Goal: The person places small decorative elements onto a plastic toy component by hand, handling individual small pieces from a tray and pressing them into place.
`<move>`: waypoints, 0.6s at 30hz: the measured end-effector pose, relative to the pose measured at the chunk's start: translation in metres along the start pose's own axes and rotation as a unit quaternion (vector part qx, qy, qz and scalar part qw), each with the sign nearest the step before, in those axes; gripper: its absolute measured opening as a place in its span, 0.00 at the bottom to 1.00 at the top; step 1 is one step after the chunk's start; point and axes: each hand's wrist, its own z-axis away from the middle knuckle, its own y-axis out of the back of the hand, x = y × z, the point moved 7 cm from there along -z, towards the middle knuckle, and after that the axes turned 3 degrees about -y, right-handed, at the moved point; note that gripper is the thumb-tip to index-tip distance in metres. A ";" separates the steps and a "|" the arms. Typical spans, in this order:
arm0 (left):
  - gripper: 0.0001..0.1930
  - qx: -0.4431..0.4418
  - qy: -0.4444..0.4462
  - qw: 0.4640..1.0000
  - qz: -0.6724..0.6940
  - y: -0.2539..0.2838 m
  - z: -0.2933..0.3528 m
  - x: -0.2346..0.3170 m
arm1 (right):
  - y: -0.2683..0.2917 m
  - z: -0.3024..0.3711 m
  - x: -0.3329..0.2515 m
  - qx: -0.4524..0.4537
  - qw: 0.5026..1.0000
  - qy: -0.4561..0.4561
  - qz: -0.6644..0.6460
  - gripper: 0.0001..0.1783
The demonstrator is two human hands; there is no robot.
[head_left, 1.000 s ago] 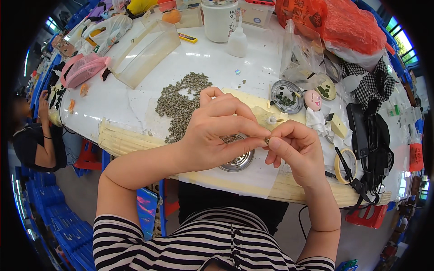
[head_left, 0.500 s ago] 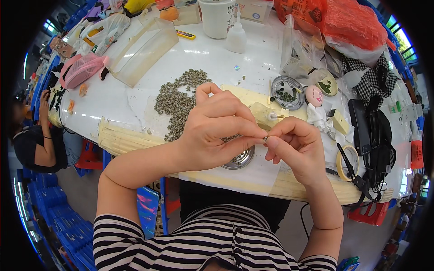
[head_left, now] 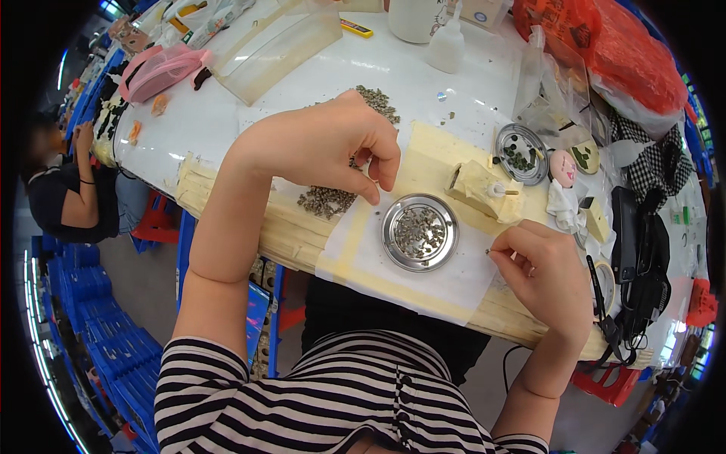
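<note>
My right hand [head_left: 541, 268] pinches a tiny dark metallic piece [head_left: 488, 251] between thumb and forefinger, right of a round steel dish [head_left: 387, 246]. Many small grey-brown metal pieces [head_left: 420, 233] lie in that dish. Over the loose pile of similar pieces [head_left: 327, 202] hangs my left hand [head_left: 333, 144], its fingers bent downward. Thumb and forefinger tips of that hand are slightly apart, and nothing shows between them. Part of the pile is hidden beneath it. White paper [head_left: 355, 261] lies under the dish.
A tape-wrapped block with a small peg [head_left: 484, 191] stands behind the dish. Beyond it are a round tray of dark green bits [head_left: 522, 155] and a squeeze bottle [head_left: 446, 49]. A tape roll [head_left: 603, 284] and black pouch [head_left: 643, 265] lie right. Someone sits far left [head_left: 64, 189].
My hands have separated: the left has moved left over the pile, the right lower and to the right with the tiny piece. The dish is now uncovered. The view has shifted.
</note>
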 end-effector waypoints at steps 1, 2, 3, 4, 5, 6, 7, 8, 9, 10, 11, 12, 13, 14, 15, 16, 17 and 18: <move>0.08 -0.008 0.005 1.000 -0.009 0.000 0.003 -0.001 | -0.001 0.000 -0.001 -0.009 1.000 0.009 0.008 0.04; 0.08 -0.016 0.008 1.000 -0.017 -0.002 0.004 -0.003 | -0.003 0.000 -0.001 -0.018 1.000 0.016 0.018 0.05; 0.08 -0.033 0.014 0.999 -0.027 -0.006 0.005 -0.003 | -0.005 0.000 -0.002 -0.028 0.999 0.023 0.027 0.06; 0.08 -0.050 0.020 0.998 -0.036 -0.010 0.003 -0.002 | -0.005 -0.001 -0.002 -0.020 1.000 0.014 0.015 0.07; 0.08 -0.068 0.023 0.996 -0.046 -0.013 0.002 -0.001 | -0.004 -0.001 -0.002 -0.011 1.000 0.003 0.004 0.08; 0.07 -0.057 0.026 0.996 -0.066 -0.013 0.001 -0.002 | -0.003 -0.001 -0.002 -0.001 1.000 -0.008 -0.008 0.09; 0.07 -0.046 0.029 0.995 -0.087 -0.013 0.001 -0.003 | -0.002 -0.001 -0.003 -0.001 1.000 -0.007 -0.012 0.09; 0.07 -0.036 0.031 0.993 -0.107 -0.012 0.001 -0.005 | 0.000 -0.001 -0.004 0.000 1.000 -0.007 -0.015 0.10; 0.07 -0.015 0.048 0.992 -0.115 -0.008 0.002 -0.007 | 0.001 -0.001 -0.005 0.001 1.000 -0.007 -0.019 0.11; 0.07 0.007 0.064 0.990 -0.123 -0.003 0.003 -0.010 | 0.000 -0.001 -0.005 0.003 1.000 -0.004 -0.023 0.10; 0.07 0.029 0.080 0.988 -0.131 0.002 0.004 -0.012 | 0.001 -0.001 -0.005 0.005 1.000 -0.002 -0.026 0.10; 0.07 0.029 0.076 0.988 -0.129 0.001 0.004 -0.012 | 0.001 -0.001 -0.005 0.008 1.000 0.001 -0.029 0.10; 0.08 0.030 0.072 0.989 -0.128 0.000 0.004 -0.012 | 0.002 -0.001 -0.006 0.010 1.000 0.001 -0.027 0.10; 0.08 0.030 0.067 0.989 -0.126 -0.001 0.003 -0.012 | 0.002 -0.001 -0.005 0.013 1.000 0.000 -0.026 0.11; 0.08 0.022 0.070 0.988 -0.133 -0.003 0.003 -0.013 | 0.003 -0.001 -0.005 0.015 1.000 -0.001 -0.024 0.11; 0.08 0.014 0.073 0.987 -0.140 -0.003 0.002 -0.012 | 0.003 -0.001 -0.005 0.014 1.000 -0.001 -0.022 0.11; 0.08 0.006 0.077 0.986 -0.146 -0.004 0.002 -0.012 | 0.002 -0.001 -0.006 0.013 1.000 -0.001 -0.022 0.11; 0.08 0.003 0.079 0.986 -0.146 -0.004 0.003 -0.012 | 0.001 -0.002 -0.006 0.011 1.000 -0.001 -0.021 0.11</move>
